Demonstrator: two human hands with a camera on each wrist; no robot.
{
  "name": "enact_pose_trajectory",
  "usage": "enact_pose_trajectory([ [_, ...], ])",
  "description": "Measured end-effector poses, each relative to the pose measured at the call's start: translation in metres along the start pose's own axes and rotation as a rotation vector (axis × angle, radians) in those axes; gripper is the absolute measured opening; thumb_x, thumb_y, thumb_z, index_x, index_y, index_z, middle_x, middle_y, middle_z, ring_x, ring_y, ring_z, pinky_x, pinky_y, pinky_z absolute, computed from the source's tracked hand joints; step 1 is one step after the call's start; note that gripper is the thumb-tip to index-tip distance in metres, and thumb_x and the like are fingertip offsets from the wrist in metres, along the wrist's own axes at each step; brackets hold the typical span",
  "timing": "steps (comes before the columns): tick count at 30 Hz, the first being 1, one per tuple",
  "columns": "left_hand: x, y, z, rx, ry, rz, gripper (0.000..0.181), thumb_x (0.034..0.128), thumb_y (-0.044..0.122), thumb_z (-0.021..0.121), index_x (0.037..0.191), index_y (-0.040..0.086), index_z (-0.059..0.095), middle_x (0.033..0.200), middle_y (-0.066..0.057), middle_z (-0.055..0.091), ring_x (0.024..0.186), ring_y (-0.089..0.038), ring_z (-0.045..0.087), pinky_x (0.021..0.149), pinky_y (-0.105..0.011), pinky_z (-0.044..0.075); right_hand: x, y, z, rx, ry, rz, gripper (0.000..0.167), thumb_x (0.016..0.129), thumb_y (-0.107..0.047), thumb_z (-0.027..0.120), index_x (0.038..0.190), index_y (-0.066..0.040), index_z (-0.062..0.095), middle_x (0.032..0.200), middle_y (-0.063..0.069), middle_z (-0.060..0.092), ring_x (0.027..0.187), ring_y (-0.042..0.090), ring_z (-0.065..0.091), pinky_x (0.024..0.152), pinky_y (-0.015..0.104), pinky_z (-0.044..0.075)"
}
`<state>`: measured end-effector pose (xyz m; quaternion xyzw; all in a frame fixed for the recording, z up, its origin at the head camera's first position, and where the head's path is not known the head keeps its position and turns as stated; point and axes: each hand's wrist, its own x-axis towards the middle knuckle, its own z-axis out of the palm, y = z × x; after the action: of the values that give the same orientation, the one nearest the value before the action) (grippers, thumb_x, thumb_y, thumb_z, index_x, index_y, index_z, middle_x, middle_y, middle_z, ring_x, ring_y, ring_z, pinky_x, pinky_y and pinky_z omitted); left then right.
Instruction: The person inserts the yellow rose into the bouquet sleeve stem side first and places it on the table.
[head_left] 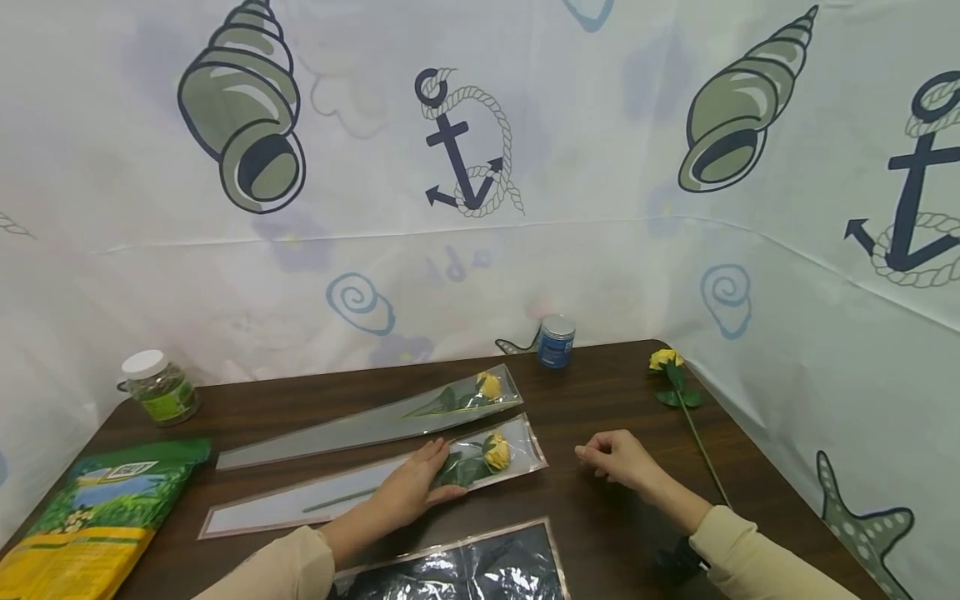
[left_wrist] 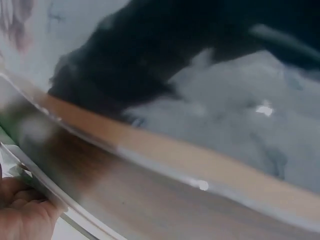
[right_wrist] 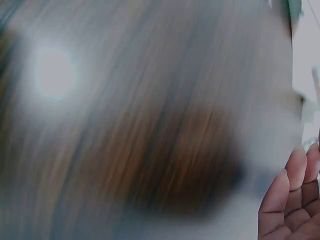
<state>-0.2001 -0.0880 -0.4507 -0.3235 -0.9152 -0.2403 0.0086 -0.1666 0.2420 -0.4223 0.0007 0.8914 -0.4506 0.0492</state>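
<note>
My left hand [head_left: 408,487] rests on a long clear-fronted flower sleeve [head_left: 277,509], its fingers extended beside the yellow rose [head_left: 497,452] inside. In the left wrist view, part of the left hand [left_wrist: 25,215] shows at the lower left corner. Behind lies a second tapered sleeve [head_left: 315,442] holding another yellow rose [head_left: 489,386]. My right hand [head_left: 618,458] hovers near the tabletop, right of the nearer sleeve, with loosely bent fingers and nothing visible in them. Relaxed fingers [right_wrist: 296,172] also appear in the right wrist view. A loose yellow rose [head_left: 665,359] lies farther right.
Nearest the front is a shiny dark plastic sleeve [head_left: 495,567]. A green and yellow bag [head_left: 97,508] lies left, below a white-lidded jar [head_left: 167,393]. At the back edge of the brown table [head_left: 592,400] stands a blue tin [head_left: 556,343]. A dark object [head_left: 678,560] sits beneath the right forearm.
</note>
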Motion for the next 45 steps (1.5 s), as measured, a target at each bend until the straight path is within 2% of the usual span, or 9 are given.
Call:
enact_pose_trajectory([
  [4,-0.002,0.001,-0.003,-0.021,-0.008,0.004,0.078,0.0826,0.043,0.066,0.132,-0.014,0.043,0.138,-0.034,0.039,0.13,-0.047,0.036,0.102,-0.055,0.033,-0.007,0.015,-0.02,0.022,0.053,0.072,0.028,0.094,-0.026,0.058,0.088,0.001,0.064,0.089,0.009,0.064,0.07,0.018,0.056,0.063,0.032,0.048],
  [7,-0.006,0.007,-0.006,-0.025,0.052,0.035,0.076,0.0828,0.042,0.066,0.131,-0.012,0.045,0.139,-0.03,0.041,0.129,-0.045,0.038,0.101,-0.053,0.035,-0.013,0.023,-0.031,0.06,0.046,0.083,0.03,0.095,-0.026,0.056,0.092,0.004,0.063,0.088,0.011,0.063,0.071,0.018,0.057,0.065,0.033,0.051],
  [11,-0.013,0.027,-0.007,-0.032,0.186,0.148,0.063,0.0827,0.038,0.068,0.126,-0.006,0.054,0.13,-0.02,0.055,0.12,-0.034,0.052,0.095,-0.046,0.044,-0.022,0.023,-0.033,0.17,-0.062,0.061,0.034,0.096,-0.024,0.055,0.097,0.009,0.061,0.086,0.01,0.063,0.073,0.019,0.061,0.069,0.035,0.055],
  [13,-0.018,0.04,-0.005,-0.054,0.21,0.204,0.056,0.0823,0.036,0.07,0.122,-0.002,0.059,0.12,-0.013,0.062,0.109,-0.027,0.059,0.09,-0.04,0.049,-0.026,0.019,-0.03,0.246,-0.138,0.048,0.035,0.096,-0.022,0.055,0.101,0.012,0.06,0.087,0.009,0.065,0.075,0.019,0.064,0.071,0.035,0.056],
  [16,-0.026,0.058,0.0,-0.143,0.136,0.25,0.047,0.0828,0.036,0.07,0.115,0.003,0.062,0.104,-0.005,0.065,0.092,-0.015,0.062,0.078,-0.028,0.051,-0.032,0.013,-0.022,0.354,-0.234,0.038,0.036,0.096,-0.019,0.054,0.106,0.015,0.058,0.088,0.008,0.067,0.078,0.019,0.067,0.073,0.034,0.056],
  [20,-0.036,0.075,0.01,-0.278,-0.05,0.251,0.041,0.0834,0.036,0.07,0.109,0.004,0.062,0.093,0.0,0.062,0.077,0.0,0.057,0.066,-0.015,0.048,-0.043,0.008,-0.011,0.478,-0.336,0.076,0.038,0.097,-0.018,0.053,0.113,0.017,0.054,0.095,0.011,0.069,0.085,0.02,0.068,0.077,0.033,0.055],
  [23,-0.04,0.082,0.017,-0.315,-0.129,0.237,0.039,0.0816,0.033,0.072,0.106,0.005,0.061,0.089,0.003,0.059,0.071,0.007,0.05,0.062,-0.011,0.045,-0.054,0.004,-0.004,0.551,-0.405,0.124,0.042,0.096,-0.018,0.053,0.119,0.018,0.051,0.103,0.015,0.068,0.092,0.022,0.068,0.081,0.034,0.054],
  [34,-0.042,0.083,0.032,-0.248,-0.125,0.221,0.04,0.0722,0.028,0.081,0.102,0.01,0.06,0.079,0.012,0.052,0.064,0.01,0.043,0.059,-0.009,0.039,-0.084,-0.004,0.014,0.705,-0.582,0.216,0.048,0.096,-0.02,0.053,0.126,0.017,0.046,0.108,0.012,0.068,0.098,0.02,0.066,0.084,0.03,0.052],
  [45,-0.04,0.083,0.033,-0.216,-0.106,0.217,0.041,0.0718,0.028,0.081,0.102,0.012,0.059,0.077,0.013,0.053,0.062,0.01,0.042,0.061,-0.009,0.038,-0.087,-0.006,0.022,0.7,-0.636,0.255,0.043,0.096,-0.019,0.053,0.125,0.013,0.048,0.103,0.006,0.068,0.095,0.015,0.066,0.081,0.029,0.053],
])
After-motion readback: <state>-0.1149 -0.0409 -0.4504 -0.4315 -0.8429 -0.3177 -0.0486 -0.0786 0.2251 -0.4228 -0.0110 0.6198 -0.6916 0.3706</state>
